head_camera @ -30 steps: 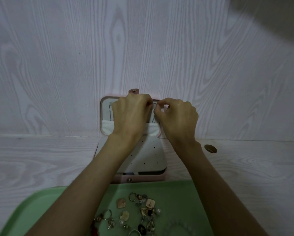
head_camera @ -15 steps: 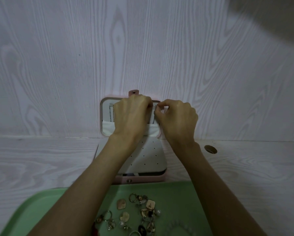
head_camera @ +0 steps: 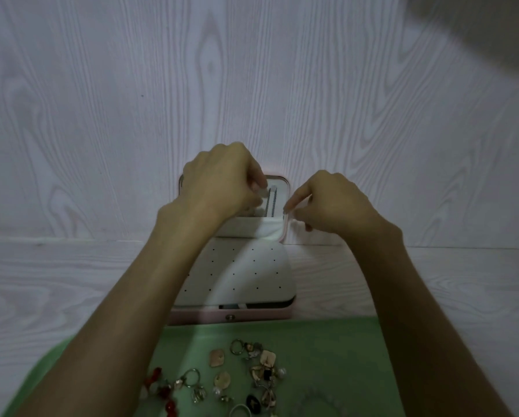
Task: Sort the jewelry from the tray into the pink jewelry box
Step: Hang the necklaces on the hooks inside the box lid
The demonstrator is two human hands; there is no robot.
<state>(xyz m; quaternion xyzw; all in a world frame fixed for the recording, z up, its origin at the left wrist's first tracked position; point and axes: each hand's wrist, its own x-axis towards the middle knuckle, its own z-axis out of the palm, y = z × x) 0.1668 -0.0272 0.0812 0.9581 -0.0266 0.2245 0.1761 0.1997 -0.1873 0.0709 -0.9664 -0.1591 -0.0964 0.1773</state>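
Nearest me, the jewelry [head_camera: 246, 374] lies heaped on the green tray [head_camera: 327, 356]. Beyond it the pink jewelry box [head_camera: 252, 314] stands open. At its lid, my left hand [head_camera: 219, 182] pinches something small, probably hanging a chain; my right hand [head_camera: 327, 200], fingers curled, steadies the lid's right edge.

No legible text, labels, brands or numbers on any surface.

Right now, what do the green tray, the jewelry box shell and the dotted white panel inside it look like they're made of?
Green tray: probably plastic; even matte colour, rounded corner.
Jewelry box shell: seemingly pink faux leather, smooth, with a small metal snap.
Dotted white panel: likely soft padded leatherette; it curves and carries rows of tiny holes.
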